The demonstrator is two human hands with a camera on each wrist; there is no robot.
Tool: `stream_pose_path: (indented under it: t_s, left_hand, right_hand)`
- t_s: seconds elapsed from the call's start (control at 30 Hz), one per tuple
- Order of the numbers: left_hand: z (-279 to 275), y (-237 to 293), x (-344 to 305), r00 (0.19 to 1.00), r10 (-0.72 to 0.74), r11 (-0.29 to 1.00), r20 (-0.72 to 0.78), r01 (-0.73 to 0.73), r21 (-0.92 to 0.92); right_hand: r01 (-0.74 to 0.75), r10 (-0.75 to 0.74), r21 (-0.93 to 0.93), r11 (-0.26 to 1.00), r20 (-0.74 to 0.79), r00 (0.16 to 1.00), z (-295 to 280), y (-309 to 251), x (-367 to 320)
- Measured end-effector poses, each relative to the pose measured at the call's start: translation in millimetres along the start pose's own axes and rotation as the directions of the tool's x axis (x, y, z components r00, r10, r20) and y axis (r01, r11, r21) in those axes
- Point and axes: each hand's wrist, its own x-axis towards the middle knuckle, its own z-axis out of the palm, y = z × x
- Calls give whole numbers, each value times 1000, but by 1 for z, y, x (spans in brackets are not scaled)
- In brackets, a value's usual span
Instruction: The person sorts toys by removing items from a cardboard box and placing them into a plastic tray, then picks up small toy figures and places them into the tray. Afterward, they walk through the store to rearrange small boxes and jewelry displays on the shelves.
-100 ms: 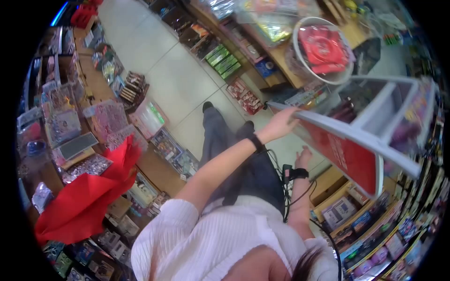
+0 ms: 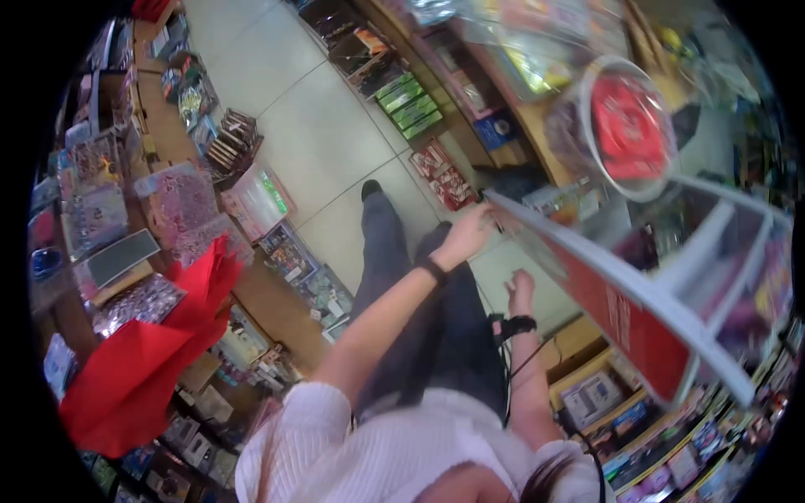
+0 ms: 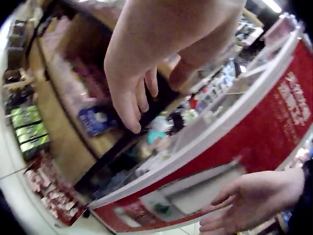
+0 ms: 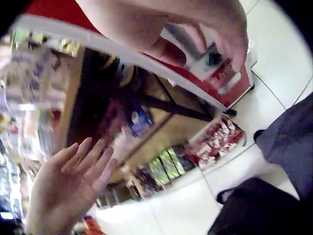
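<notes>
A pale-rimmed case (image 2: 579,243) with a red panel (image 2: 646,335) stands at the right in the head view. Beside its near corner is the left hand (image 2: 465,235), its fingers relaxed and holding nothing. The left wrist view has that hand (image 3: 146,44) with fingers hanging in front of the case's rim (image 3: 195,161). Lower, the right hand (image 2: 520,293) is beside the panel with loosely bent, empty fingers. In the right wrist view the right hand (image 4: 210,14) overlaps the red panel (image 4: 239,90); whether it touches is unclear. The left hand (image 4: 73,181) shows its palm there.
A white-rimmed tub (image 2: 599,126) with red packets stands beyond the case. Red cloth (image 2: 142,360) lies over goods on the left shelves. A tiled floor aisle (image 2: 293,101) runs between shelves, with green boxes (image 2: 409,105) and red-white packets (image 2: 444,176) along its edge.
In the head view, the left hand has shifted left, from the case's rim to beside its corner. The case and tub appear farther right and lower. The right hand appears slightly farther left.
</notes>
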Motion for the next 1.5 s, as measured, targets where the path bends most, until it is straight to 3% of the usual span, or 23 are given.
stream_pose_path:
  t_s: [0.07,0.1,0.13,0.2,0.23,0.27,0.3,0.33,0.37,0.4,0.43,0.47,0.5,0.53,0.6,0.63,0.7,0.83,0.9,1.0,1.27,1.43,1.5]
  left_hand:
    - [-39,-87,8,976,-103,988,-194,123,94]
    - [-32,-130,13,934,-298,954,-196,301,-14]
    - [-58,-144,18,907,-353,928,-227,371,39]
    - [-63,-233,38,880,-364,911,-306,404,77]
    - [-78,-250,48,810,-480,853,-337,521,38]
    - [-86,-271,59,792,-496,853,-356,521,-28]
    - [-90,-284,68,780,-497,859,-379,504,-89]
    - [-102,-297,79,767,-490,867,-415,479,-137]
    - [-106,-305,95,759,-499,863,-418,481,-156]
    - [-91,-312,66,768,-495,868,-407,454,-200]
    - [-104,-315,90,794,-431,902,-428,373,-218]
    - [-117,-322,121,791,-426,905,-440,367,-216]
    - [-104,-339,110,784,-478,878,-397,417,-234]
    - [-107,-345,116,787,-493,870,-370,435,-234]
    - [-113,-353,123,778,-518,855,-357,457,-245]
    - [-115,-354,131,779,-520,853,-349,460,-246]
    - [-133,-356,115,750,-562,827,-349,499,-259]
    - [-137,-368,115,727,-593,805,-347,542,-241]
    - [-150,-368,109,709,-613,790,-348,564,-241]
    - [-151,-372,110,710,-598,801,-373,540,-256]
    - [-156,-359,143,740,-561,827,-371,484,-284]
    - [-148,-376,131,739,-570,820,-358,490,-296]
    - [-145,-379,126,744,-558,830,-368,488,-270]
  right_hand:
    - [-24,95,-459,888,131,987,53,20,26]
    - [184,-124,-614,768,139,983,44,59,57]
    - [191,-35,-679,709,237,971,73,62,67]
    - [242,-56,-705,666,276,959,103,70,107]
    - [281,-64,-741,610,308,949,116,89,141]
    - [341,-52,-802,490,363,930,134,84,164]
    - [337,-58,-772,538,366,929,143,93,201]
    - [309,-23,-828,468,338,941,176,80,214]
    - [472,-178,-806,357,438,881,195,76,242]
    - [427,-43,-789,442,457,888,179,95,251]
    - [548,-89,-748,374,559,824,199,106,312]
    - [539,-104,-788,297,534,839,250,64,317]
    - [641,-139,-741,200,626,767,242,84,331]
    - [678,-124,-735,-8,673,729,265,66,323]
    - [634,124,-744,-212,623,773,293,52,333]
    - [637,131,-741,-212,624,770,298,54,349]
    - [608,31,-794,-3,608,793,308,76,352]
    - [671,52,-729,-135,671,739,285,57,384]
    - [528,-8,-849,4,528,849,289,44,370]
    - [452,28,-879,151,461,887,289,46,372]
    - [562,-114,-826,-47,563,818,305,29,349]
    - [668,-137,-679,-306,725,675,299,31,335]
    - [653,-93,-718,-241,687,721,300,32,341]
